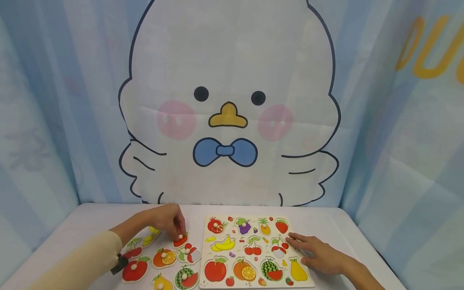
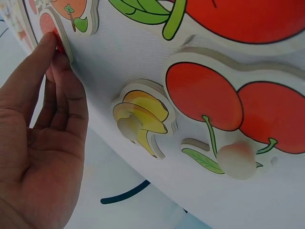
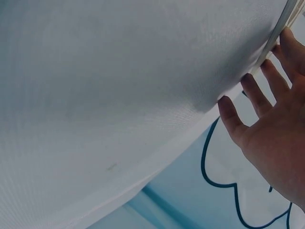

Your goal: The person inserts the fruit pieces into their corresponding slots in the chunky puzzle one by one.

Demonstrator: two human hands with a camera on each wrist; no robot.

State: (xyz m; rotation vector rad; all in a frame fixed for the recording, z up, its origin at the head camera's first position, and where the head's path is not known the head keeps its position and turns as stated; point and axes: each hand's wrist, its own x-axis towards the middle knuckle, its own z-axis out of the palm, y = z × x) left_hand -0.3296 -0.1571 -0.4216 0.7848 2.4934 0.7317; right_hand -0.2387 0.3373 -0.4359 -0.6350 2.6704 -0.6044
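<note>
left hand [image 1: 168, 219] pinches the strawberry piece [image 1: 179, 243]; right hand [image 1: 322, 253], fingers extended, touches the board [image 1: 304, 284].

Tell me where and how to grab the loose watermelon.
Pinch the knob near the middle of the watermelon, probably best from straight above. The piece lies flat with the knob upward, while the board close on its right and the pear on its left crowd the edges.
</note>
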